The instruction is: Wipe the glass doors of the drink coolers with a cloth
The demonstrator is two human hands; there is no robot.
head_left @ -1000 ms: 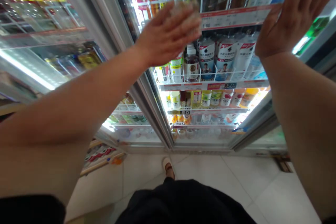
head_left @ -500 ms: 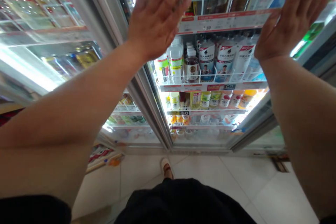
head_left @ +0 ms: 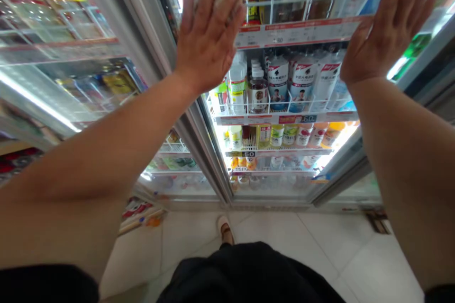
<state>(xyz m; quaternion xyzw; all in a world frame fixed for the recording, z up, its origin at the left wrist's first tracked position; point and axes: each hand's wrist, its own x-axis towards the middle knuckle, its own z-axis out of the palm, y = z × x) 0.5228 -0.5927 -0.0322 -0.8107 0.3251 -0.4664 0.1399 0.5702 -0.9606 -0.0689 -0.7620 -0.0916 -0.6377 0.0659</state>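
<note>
I stand before an open drinks fridge. My left hand (head_left: 208, 33) is raised flat with fingers stretched up, in front of the upper shelf's left end; its fingertips are blurred. My right hand (head_left: 386, 19) is also raised, fingers spread wide, over the right end of the red price strip (head_left: 298, 32). Neither hand holds anything. Between them stand white bottles with red and blue labels (head_left: 302, 80) and a dark bottle (head_left: 258, 92) on the wire shelf.
Lower shelves (head_left: 280, 135) carry rows of small yellow, green and orange bottles. A grey door frame (head_left: 199, 147) divides this fridge from a closed glass-door fridge (head_left: 64, 57) on the left. White tiled floor (head_left: 320, 241) and my shoe (head_left: 225, 228) lie below.
My left hand rose from a sideways, blurred pose at shelf height to an upright flat pose higher and further left. My right hand barely shifted.
</note>
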